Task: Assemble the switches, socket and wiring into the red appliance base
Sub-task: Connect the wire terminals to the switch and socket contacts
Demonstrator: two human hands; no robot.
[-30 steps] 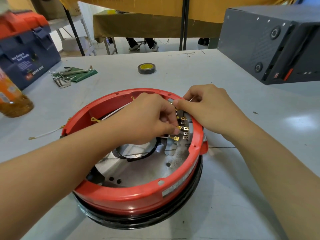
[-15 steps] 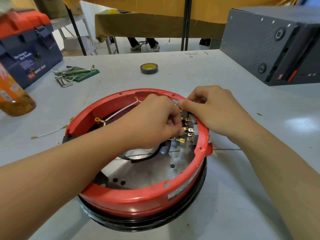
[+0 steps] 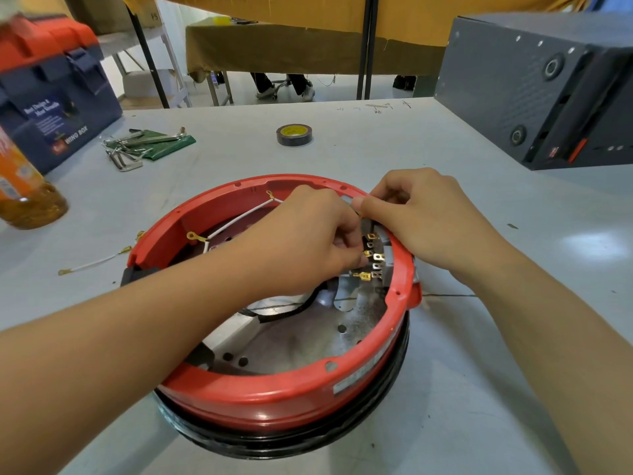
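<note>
Head view, both hands (image 3: 301, 241) (image 3: 424, 221) apparently pinching terminals (image 3: 373, 258) inside red base (image 3: 260, 399)

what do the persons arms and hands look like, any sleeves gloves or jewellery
Both forearms are bare right up to the frame edge, so no sleeves show. The left hand and right hand wear no gloves, and no rings, watch or wristband can be seen. No markings show on either arm. The visible thumbnail on the right hand is short and unpainted.
</note>
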